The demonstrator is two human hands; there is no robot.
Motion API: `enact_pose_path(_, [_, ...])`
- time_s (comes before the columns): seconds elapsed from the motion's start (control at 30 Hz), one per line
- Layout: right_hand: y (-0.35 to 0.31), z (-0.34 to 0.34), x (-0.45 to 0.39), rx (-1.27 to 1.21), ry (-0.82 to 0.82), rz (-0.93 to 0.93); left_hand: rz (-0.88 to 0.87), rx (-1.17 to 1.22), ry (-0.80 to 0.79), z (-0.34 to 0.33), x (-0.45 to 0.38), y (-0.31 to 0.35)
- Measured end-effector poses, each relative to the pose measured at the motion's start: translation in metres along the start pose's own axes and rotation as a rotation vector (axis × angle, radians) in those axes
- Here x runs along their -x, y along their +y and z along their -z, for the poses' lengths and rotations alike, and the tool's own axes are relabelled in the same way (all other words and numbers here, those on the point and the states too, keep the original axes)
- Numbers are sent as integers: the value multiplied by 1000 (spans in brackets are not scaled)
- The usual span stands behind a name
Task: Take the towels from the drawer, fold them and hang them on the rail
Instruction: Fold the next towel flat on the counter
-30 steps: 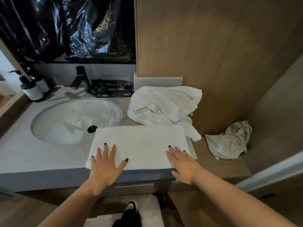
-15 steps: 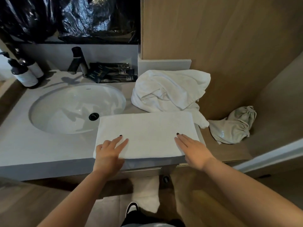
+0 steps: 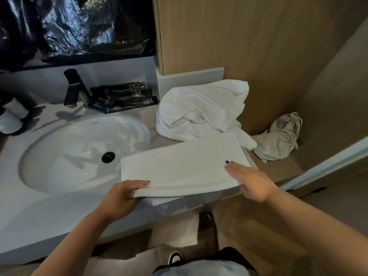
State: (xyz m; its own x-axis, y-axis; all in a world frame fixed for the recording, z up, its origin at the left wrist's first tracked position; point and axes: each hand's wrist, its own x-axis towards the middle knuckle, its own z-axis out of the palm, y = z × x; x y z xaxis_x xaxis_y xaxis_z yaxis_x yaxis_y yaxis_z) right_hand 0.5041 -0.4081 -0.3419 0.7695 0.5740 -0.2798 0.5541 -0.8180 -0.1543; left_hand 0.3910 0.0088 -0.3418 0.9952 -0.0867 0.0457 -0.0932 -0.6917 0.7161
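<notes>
A folded white towel (image 3: 183, 164) lies flat on the grey counter (image 3: 39, 212), right of the sink, its near edge at the counter's front. My left hand (image 3: 121, 196) grips the towel's near left corner, fingers curled over the edge. My right hand (image 3: 249, 180) rests flat on the towel's near right end, fingers straight. Behind it a crumpled white towel (image 3: 201, 110) is heaped against the wooden wall. No rail or drawer can be made out.
A white sink basin (image 3: 79, 148) with a black drain fills the counter's left. A black tap (image 3: 72, 88) and dark sachets (image 3: 123, 96) stand behind it. A beige cloth bag (image 3: 280, 136) lies on the lower wooden ledge at right. White bottles (image 3: 12, 116) stand far left.
My left hand went from lying flat on the towel to curling around its near left corner and lifting that edge. My right hand stays flat on the right end. The view shifted downward.
</notes>
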Motion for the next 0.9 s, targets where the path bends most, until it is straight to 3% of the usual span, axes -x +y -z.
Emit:
enact_pose_path(0.2, [2, -4, 5, -113, 91, -65, 101, 266, 4, 10, -1, -9])
enact_pose_path(0.33, [9, 10, -5, -254, 98, -84, 198, 388, 221, 11, -10, -4])
enact_pose_path(0.47, [22, 38, -11, -342, 42, -126, 315, 289, 377, 9, -22, 0])
enact_pose_path(0.57, [28, 46, -14, -298, 25, -140, 422, 233, 404, 4, -26, 2])
enact_pose_path(0.77, [34, 39, -26, -685, 292, -255, 418, 148, 450, 0, -33, -1])
enact_pose_path(0.9, [30, 23, -41, -869, 322, -426, 457, 51, 402, -8, -44, -5])
